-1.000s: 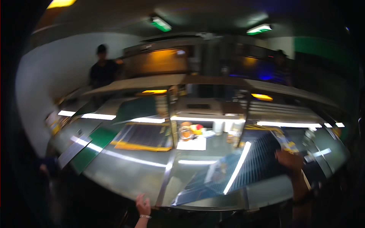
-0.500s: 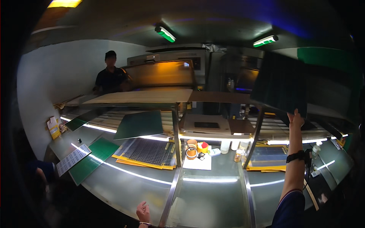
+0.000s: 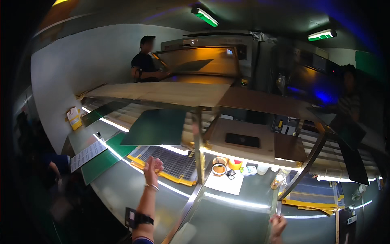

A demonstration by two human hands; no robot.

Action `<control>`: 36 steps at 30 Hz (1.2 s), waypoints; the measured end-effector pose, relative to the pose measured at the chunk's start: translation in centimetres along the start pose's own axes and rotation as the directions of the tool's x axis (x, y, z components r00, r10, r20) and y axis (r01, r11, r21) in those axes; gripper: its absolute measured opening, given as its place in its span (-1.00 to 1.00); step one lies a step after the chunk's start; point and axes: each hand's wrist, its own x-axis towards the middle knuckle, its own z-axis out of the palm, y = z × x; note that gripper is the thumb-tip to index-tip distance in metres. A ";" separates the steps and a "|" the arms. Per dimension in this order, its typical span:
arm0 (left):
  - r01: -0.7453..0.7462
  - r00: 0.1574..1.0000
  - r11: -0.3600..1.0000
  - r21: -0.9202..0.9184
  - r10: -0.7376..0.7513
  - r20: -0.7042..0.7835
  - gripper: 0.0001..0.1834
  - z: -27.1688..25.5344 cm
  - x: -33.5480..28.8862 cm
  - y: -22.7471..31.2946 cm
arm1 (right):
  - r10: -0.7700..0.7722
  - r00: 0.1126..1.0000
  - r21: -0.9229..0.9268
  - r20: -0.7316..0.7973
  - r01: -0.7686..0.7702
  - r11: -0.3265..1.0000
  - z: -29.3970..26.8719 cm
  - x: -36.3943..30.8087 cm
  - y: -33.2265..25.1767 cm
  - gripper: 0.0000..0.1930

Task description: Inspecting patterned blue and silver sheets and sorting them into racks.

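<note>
My left hand [image 3: 152, 167] is raised over the left side of the bench, its fingers apart and holding nothing. Just beyond and above it, a dark green flat panel [image 3: 156, 127] juts out from the middle shelf; the hand is apart from it. My right hand [image 3: 278, 225] is low over the bench at the right post's foot, its fingers curled with nothing visible in them. Dark panels [image 3: 345, 127] lie at the right end of the upper shelf, one hanging over its edge. A gridded dark sheet with yellow edges [image 3: 168, 162] rests on the bench behind my left hand.
Metal posts [image 3: 198, 150] carry the shelves over a glass-topped bench [image 3: 227, 219]. Tape rolls [image 3: 219, 167] and bottles [image 3: 279, 179] stand mid-bench. A green board [image 3: 101, 162] and a printed sheet [image 3: 88, 155] lie left. Behind, one person [image 3: 144, 61] holds a dark panel; another [image 3: 349, 93] stands right.
My right hand has let go of the dark panel at the upper right and dropped low. My left hand has risen toward the green panel. The view has turned; the far person now holds a panel.
</note>
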 end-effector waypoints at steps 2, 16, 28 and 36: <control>0.114 0.990 0.978 -0.175 -0.126 -0.058 -0.26 2.1 4.2 1.3 | 0.152 0.981 -0.058 0.117 -0.146 0.988 0.3 -4.5 -1.1 -0.83; -0.155 0.924 0.938 -0.309 0.027 -0.381 -0.87 -13.2 -4.4 5.4 | 0.141 0.971 0.049 0.191 -0.153 0.987 0.9 -4.1 -0.2 -0.88; 0.064 0.870 0.913 -0.403 -0.248 -0.425 -0.65 -23.2 -31.7 5.4 | 0.087 -0.103 -0.135 0.991 -0.774 0.619 13.1 -22.6 -13.5 -0.25; 0.328 0.940 0.674 -0.662 -0.306 0.153 -0.70 -19.5 -35.1 6.1 | -0.252 0.494 0.413 0.832 -0.249 0.876 13.1 -30.5 -23.2 -0.76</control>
